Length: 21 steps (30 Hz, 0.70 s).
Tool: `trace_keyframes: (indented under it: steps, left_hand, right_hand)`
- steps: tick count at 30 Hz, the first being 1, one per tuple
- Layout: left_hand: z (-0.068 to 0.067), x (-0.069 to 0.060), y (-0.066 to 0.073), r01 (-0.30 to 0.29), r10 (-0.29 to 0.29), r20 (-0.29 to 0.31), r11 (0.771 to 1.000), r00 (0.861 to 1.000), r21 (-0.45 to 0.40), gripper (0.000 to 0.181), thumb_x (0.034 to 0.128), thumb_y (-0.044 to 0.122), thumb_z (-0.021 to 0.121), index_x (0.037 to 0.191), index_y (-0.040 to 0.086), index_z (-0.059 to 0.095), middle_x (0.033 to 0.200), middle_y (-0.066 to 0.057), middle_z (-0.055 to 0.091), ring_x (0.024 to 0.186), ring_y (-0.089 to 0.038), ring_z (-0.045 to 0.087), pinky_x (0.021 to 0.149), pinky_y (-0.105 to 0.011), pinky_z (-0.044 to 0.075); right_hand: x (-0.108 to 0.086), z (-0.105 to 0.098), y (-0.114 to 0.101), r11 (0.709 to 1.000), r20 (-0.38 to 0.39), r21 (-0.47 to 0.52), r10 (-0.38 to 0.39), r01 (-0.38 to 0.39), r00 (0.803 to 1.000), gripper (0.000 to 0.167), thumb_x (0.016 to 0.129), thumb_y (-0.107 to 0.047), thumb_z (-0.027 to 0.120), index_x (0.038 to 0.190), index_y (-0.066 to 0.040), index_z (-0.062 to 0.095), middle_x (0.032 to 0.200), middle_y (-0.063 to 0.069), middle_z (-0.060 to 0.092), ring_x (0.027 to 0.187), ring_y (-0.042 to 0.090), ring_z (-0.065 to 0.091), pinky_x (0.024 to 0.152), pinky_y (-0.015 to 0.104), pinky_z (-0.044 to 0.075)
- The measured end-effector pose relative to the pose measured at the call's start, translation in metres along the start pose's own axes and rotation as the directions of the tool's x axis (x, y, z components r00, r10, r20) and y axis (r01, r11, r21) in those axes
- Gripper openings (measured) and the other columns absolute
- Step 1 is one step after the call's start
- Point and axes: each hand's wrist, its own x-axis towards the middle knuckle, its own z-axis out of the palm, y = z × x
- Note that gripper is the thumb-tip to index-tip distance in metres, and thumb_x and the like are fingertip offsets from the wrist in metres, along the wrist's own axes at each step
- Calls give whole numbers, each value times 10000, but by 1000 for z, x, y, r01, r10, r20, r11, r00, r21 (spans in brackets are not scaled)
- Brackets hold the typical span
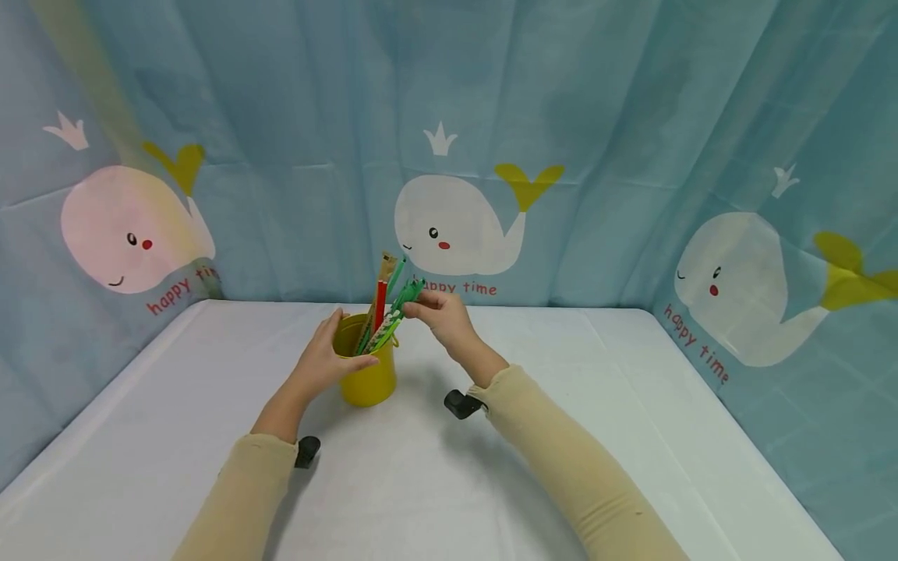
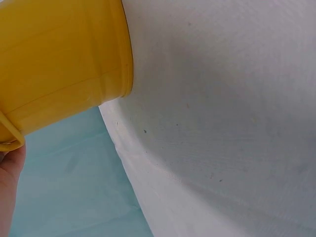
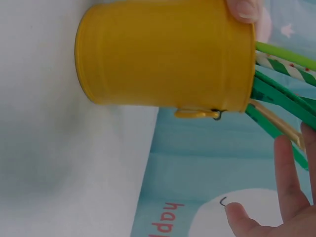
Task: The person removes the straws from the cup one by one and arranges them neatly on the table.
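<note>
A small yellow bucket (image 1: 369, 380) stands upright on the white table. Several long thin sticks lean out of its top: green sticks (image 1: 408, 293), a red one (image 1: 380, 300), a tan one (image 1: 387, 266) and a green-and-white striped one (image 3: 281, 66). My left hand (image 1: 328, 354) grips the bucket by its rim, thumb across the near side and fingers around the left. At the upper ends of the green sticks, my right hand (image 1: 445, 318) pinches with thumb and forefinger. In the right wrist view its other fingers (image 3: 287, 173) are spread; the pinch itself is outside that view.
A white cloth covers the table (image 1: 596, 436). Behind it hangs a blue curtain (image 1: 603, 93) printed with whales, close beyond the back edge. The bucket's yellow handle (image 3: 195, 113) hangs at its side. Black wrist straps (image 1: 463, 403) show by the sleeves.
</note>
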Motion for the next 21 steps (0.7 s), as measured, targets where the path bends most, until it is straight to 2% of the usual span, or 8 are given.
trace_keyframes:
  steps: [4, 12, 21]
  left_hand:
    - [0, 0, 0, 0, 0, -3, 1000, 1000, 2, 1226, 759, 545, 772, 1557, 46, -13, 1589, -244, 50, 1418, -461, 140, 1095, -659, 170]
    - [-1, -1, 1, 2, -2, -2, 1000, 1000, 1, 1197, 777, 487, 787, 1558, 44, -6, 1587, -242, 64, 1416, -453, 152, 1104, -646, 169]
    - [-1, 0, 2, 3, -3, 0, 1000, 1000, -3, 1184, 786, 464, 787, 1557, 42, -7, 1587, -242, 61, 1415, -453, 152, 1101, -652, 168]
  right_hand:
    - [0, -6, -4, 1000, -9, 7, -4, 4, 1000, 245, 927, -167, 680, 1069, 32, 700, 969, 91, 706, 988, 224, 644, 1004, 434, 460]
    - [1, -15, -12, 998, -36, 30, -62, 64, 997, 236, 921, -131, 682, 1092, 30, 698, 967, 96, 715, 947, 216, 660, 999, 385, 467]
    - [1, -17, -17, 996, -24, 53, -66, 68, 997, 263, 920, -107, 678, 1139, 38, 685, 1025, 107, 709, 968, 230, 662, 999, 373, 467]
